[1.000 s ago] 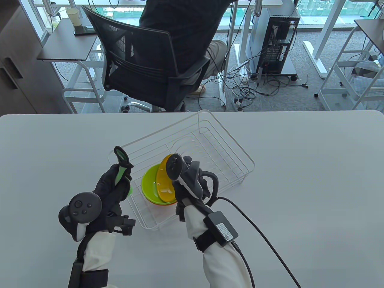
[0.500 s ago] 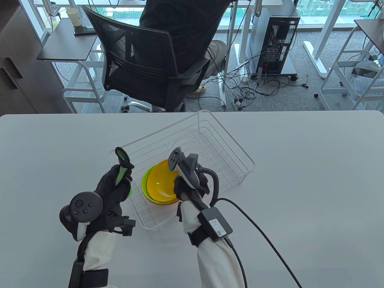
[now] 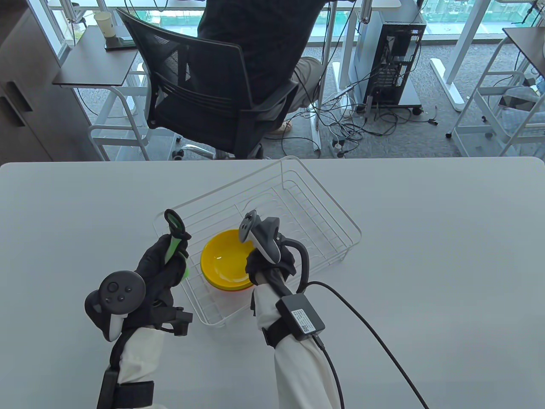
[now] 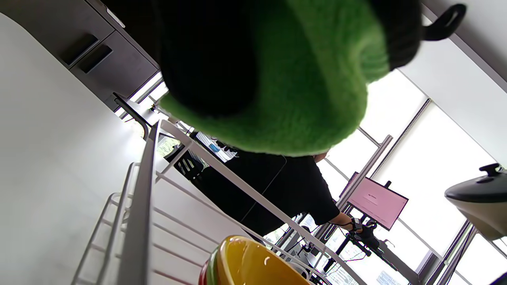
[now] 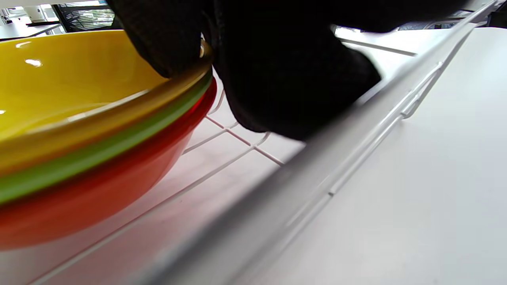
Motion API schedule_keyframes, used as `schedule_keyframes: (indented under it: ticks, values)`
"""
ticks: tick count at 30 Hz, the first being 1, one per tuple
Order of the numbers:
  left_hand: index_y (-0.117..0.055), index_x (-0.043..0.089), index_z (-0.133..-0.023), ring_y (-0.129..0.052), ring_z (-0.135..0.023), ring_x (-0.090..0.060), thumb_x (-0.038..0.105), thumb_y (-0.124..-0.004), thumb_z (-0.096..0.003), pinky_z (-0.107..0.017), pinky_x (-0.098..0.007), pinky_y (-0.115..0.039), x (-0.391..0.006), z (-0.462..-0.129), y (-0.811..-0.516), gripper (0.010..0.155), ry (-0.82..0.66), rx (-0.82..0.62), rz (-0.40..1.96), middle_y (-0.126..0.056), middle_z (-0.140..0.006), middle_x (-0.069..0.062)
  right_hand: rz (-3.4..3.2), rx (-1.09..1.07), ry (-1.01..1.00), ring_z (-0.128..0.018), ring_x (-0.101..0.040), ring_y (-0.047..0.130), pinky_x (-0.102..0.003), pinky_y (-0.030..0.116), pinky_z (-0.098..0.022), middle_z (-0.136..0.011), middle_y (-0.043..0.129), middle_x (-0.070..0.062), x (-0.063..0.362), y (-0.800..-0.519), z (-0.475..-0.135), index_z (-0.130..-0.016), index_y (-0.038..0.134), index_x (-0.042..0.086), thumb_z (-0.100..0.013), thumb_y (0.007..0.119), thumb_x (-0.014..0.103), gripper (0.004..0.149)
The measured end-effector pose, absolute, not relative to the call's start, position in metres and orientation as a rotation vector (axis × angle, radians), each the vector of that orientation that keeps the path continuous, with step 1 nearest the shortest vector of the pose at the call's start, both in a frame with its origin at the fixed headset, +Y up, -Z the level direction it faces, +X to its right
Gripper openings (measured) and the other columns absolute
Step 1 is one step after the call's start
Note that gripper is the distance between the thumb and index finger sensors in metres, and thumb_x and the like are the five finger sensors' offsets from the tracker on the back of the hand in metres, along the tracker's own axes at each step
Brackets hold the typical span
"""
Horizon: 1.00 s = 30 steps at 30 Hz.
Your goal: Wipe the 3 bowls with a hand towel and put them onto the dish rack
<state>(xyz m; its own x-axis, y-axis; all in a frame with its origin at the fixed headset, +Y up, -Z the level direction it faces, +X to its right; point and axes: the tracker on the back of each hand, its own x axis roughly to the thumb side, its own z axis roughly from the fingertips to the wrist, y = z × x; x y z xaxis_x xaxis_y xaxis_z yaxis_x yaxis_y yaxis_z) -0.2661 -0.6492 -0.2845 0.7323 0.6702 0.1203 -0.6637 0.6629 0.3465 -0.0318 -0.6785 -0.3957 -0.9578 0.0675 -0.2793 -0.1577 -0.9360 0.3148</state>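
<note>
A yellow bowl [image 3: 223, 260] lies nested in a green bowl [image 5: 99, 158] and a red bowl [image 5: 99, 198] at the near end of the white wire dish rack [image 3: 323, 213]. My right hand [image 3: 267, 265] is at the stack's right side. In the right wrist view its thumb [image 5: 170, 47] pinches the yellow bowl's [image 5: 59, 79] rim. My left hand [image 3: 164, 264] is just left of the rack and grips a green hand towel [image 3: 171, 249] with a black loop. The towel [image 4: 297, 79] fills the top of the left wrist view, above the rack's rim [image 4: 138, 206] and the yellow bowl [image 4: 253, 261].
The rack sits askew in the middle of the white table [image 3: 425, 238]. A cable [image 3: 366, 324] runs from my right wrist across the table's near right. Behind the far edge a person sits in a black office chair [image 3: 204, 93], beside a computer tower [image 3: 391, 55].
The yellow bowl went from standing tilted on its edge to lying flat inside the green bowl, and my right hand came down with it. My left hand stayed put with the towel.
</note>
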Motion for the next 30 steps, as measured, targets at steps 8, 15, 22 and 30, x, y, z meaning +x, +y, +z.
schedule_keyframes:
  ticks: [8, 15, 22, 30]
  values:
    - [-0.073, 0.016, -0.104, -0.095, -0.077, -0.039, 0.027, -0.084, -0.0514, -0.042, -0.033, -0.095, -0.265, -0.286, -0.649, 0.054, 0.017, 0.383, 0.707, -0.086, -0.100, -0.021, 2.933, -0.338, 0.333, -0.019, -0.029, 0.107, -0.034, 0.087, -0.017, -0.061, 0.100, -0.022, -0.024, -0.668, -0.388, -0.086, 0.086, 0.000, -0.045, 0.086, 0.034, 0.053]
    - [-0.072, 0.017, -0.105, -0.094, -0.080, -0.038, 0.027, -0.083, -0.0515, -0.044, -0.033, -0.094, -0.271, -0.285, -0.644, 0.055, 0.064, 0.418, 0.514, -0.085, -0.102, -0.020, 2.873, -0.240, 0.023, -0.029, -0.027, 0.108, -0.036, 0.089, -0.021, -0.064, 0.099, -0.019, 0.005, -0.643, -0.375, -0.087, 0.084, 0.004, -0.045, 0.085, 0.035, 0.052]
    - [-0.070, 0.016, -0.106, -0.092, -0.082, -0.040, 0.027, -0.082, -0.0521, -0.046, -0.035, -0.093, -0.301, -0.283, -0.650, 0.056, 0.193, 0.415, 0.433, -0.082, -0.103, -0.021, 2.754, -0.129, -0.198, -0.037, -0.027, 0.107, -0.038, 0.089, -0.026, -0.068, 0.096, -0.019, 0.044, -0.626, -0.356, -0.088, 0.083, 0.006, -0.049, 0.079, 0.032, 0.047]
    - [-0.069, 0.014, -0.107, -0.091, -0.082, -0.042, 0.026, -0.081, -0.0526, -0.047, -0.037, -0.093, -0.326, -0.286, -0.671, 0.057, 0.336, 0.346, 0.382, -0.080, -0.104, -0.023, 2.648, -0.141, -0.300, -0.038, -0.027, 0.107, -0.038, 0.089, -0.027, -0.068, 0.096, -0.019, 0.094, -0.624, -0.338, -0.088, 0.083, 0.006, -0.048, 0.079, 0.034, 0.049]
